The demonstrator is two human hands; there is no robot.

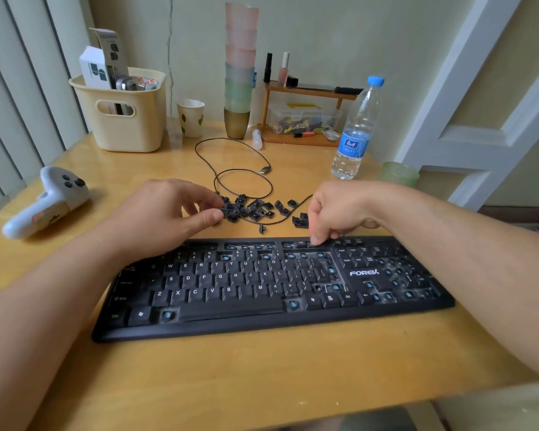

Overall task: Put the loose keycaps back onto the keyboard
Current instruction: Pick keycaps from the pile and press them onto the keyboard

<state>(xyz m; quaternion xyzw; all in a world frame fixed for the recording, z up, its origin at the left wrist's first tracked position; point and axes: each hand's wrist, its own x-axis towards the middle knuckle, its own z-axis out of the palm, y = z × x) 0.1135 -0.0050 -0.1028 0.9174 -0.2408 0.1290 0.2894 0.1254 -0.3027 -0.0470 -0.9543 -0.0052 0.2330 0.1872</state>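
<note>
A black keyboard (271, 287) lies across the wooden table, with several bare blue switch stems showing where caps are off. Behind it a heap of loose black keycaps (252, 208) lies among loops of the keyboard's cable, and a smaller cluster (300, 219) sits to the right. My left hand (168, 213) reaches into the heap's left edge and pinches one keycap (226, 208) between thumb and fingers. My right hand (336, 213) hovers over the function row, its curled fingertips pressing down on a key there; whether a cap sits under them is hidden.
A white game controller (44, 203) lies at the left. At the back stand a cream basket (128, 119), a paper cup (191, 118), stacked cups (239, 73), a small wooden shelf (305, 113) and a water bottle (357, 132). A green glass (399, 174) stands at the right edge.
</note>
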